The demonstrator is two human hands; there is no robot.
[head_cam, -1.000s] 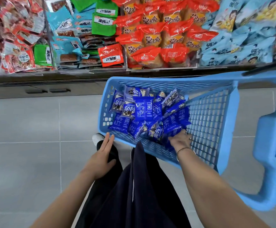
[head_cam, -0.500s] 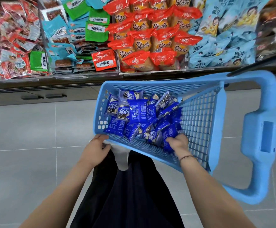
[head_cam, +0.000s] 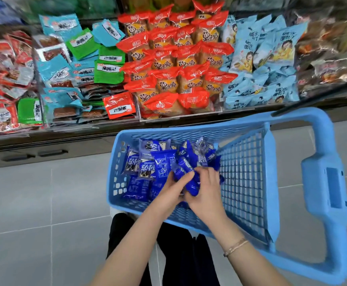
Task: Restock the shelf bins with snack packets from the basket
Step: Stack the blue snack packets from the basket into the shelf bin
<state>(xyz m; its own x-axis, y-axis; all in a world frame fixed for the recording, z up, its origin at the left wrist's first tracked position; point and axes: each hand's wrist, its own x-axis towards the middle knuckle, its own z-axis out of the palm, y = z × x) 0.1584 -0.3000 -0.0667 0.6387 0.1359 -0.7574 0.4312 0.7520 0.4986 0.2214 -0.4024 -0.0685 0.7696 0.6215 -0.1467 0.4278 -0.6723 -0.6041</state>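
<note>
A light blue plastic basket [head_cam: 247,174] stands on the floor in front of me, holding several dark blue snack packets [head_cam: 145,166]. Both my hands are inside it, close together over the pile. My right hand [head_cam: 205,193] grips a bunch of blue packets [head_cam: 191,180]. My left hand [head_cam: 172,188] pinches the same bunch from the left, its fingers on the wrappers. Behind the basket, shelf bins [head_cam: 181,114] hold snack packets; the middle bin has orange-red packets [head_cam: 178,65].
Left bins hold teal, green and red packets [head_cam: 75,65]; a pale blue packet bin [head_cam: 263,65] is on the right. The basket's long handle [head_cam: 325,182] juts out on the right. Grey tiled floor [head_cam: 44,203] lies to the left. My dark trousers are below the basket.
My left hand has left the basket's near rim and gone inside to join the right hand on the blue packets. The view has tilted up toward the shelf.
</note>
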